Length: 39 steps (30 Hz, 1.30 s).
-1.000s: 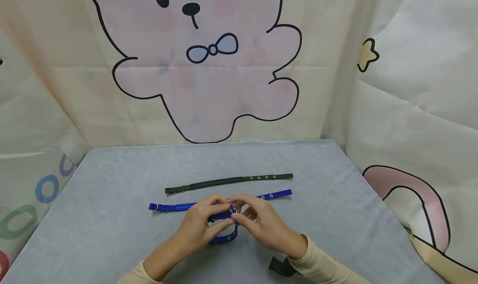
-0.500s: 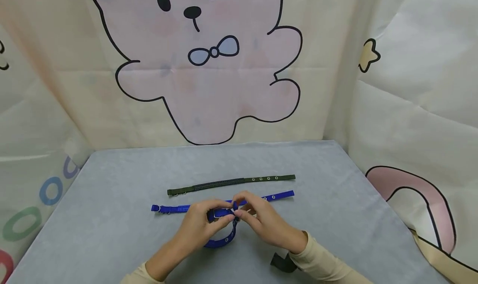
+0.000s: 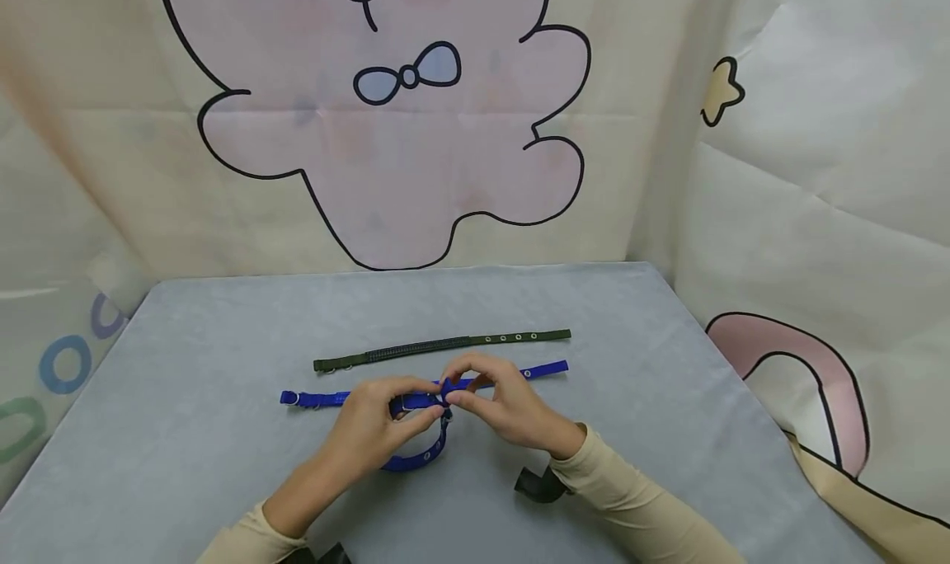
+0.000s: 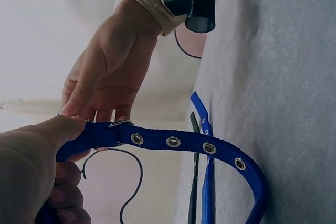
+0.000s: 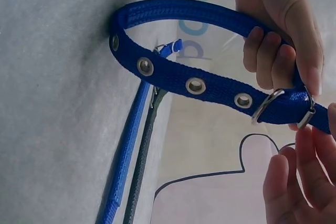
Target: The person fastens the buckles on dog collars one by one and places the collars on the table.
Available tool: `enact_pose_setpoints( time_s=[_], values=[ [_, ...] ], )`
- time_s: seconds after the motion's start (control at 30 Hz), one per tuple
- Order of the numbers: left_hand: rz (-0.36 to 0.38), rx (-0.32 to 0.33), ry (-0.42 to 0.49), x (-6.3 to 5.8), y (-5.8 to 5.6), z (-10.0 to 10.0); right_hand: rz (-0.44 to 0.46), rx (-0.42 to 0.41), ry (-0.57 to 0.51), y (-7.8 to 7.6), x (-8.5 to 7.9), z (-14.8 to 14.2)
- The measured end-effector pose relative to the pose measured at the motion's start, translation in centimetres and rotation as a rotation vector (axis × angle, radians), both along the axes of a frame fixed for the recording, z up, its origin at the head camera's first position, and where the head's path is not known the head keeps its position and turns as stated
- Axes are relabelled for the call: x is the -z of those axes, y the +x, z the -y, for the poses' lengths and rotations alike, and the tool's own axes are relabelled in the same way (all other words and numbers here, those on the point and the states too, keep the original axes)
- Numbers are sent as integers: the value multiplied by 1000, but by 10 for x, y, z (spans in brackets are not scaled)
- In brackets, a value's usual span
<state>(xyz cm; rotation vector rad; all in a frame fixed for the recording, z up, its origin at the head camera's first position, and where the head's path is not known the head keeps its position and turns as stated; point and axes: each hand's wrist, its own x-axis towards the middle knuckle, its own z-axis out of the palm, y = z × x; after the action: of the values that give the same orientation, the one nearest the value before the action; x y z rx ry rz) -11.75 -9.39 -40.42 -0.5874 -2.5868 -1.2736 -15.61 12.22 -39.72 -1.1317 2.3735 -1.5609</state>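
Observation:
A blue pet collar (image 5: 195,85), with a row of metal eyelets, hangs bent into a loop between my hands. My left hand (image 3: 364,420) grips it by the metal buckle (image 5: 306,114), thumb on one side and curled fingers on the other. My right hand (image 3: 512,403) pinches the strap's tip, which sticks out past the buckle. Beside the buckle a D-ring (image 5: 266,106) sits round the strap. In the head view the fingers partly cover the buckle, and the loop droops below them.
Behind the hands a second blue collar (image 3: 319,401) lies stretched out on the grey cloth-covered table (image 3: 223,325). Farther back lies a dark green collar (image 3: 416,350), roughly parallel to it. A black device (image 3: 540,485) is strapped at the right sleeve.
The right thumb and fingertips have risen slightly against the left hand, still pinching the strap's tip. The head view has shifted a little. Both collars on the table lie as before.

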Motion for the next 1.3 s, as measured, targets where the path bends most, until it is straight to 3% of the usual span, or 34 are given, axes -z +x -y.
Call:
enact_pose_setpoints(
  time_s=[0.27,0.47,0.57,0.77,1.07,1.3],
  values=[
    [-83,-49,-79,3,-1,-3,-49,34,-6,-1,4,1],
    [-80,-62,-110,2,-3,-3,-95,39,-25,-3,5,1],
    [-89,-69,-167,2,-3,-4,-110,33,-34,-4,6,1],
    [13,-72,-326,7,-1,-9,-111,5,-155,-3,6,-1],
    [82,-33,-212,11,2,-6,8,-90,-157,0,12,-2],
    [73,-2,-164,9,-1,-3,-65,-73,5,-4,11,0]
  ],
)
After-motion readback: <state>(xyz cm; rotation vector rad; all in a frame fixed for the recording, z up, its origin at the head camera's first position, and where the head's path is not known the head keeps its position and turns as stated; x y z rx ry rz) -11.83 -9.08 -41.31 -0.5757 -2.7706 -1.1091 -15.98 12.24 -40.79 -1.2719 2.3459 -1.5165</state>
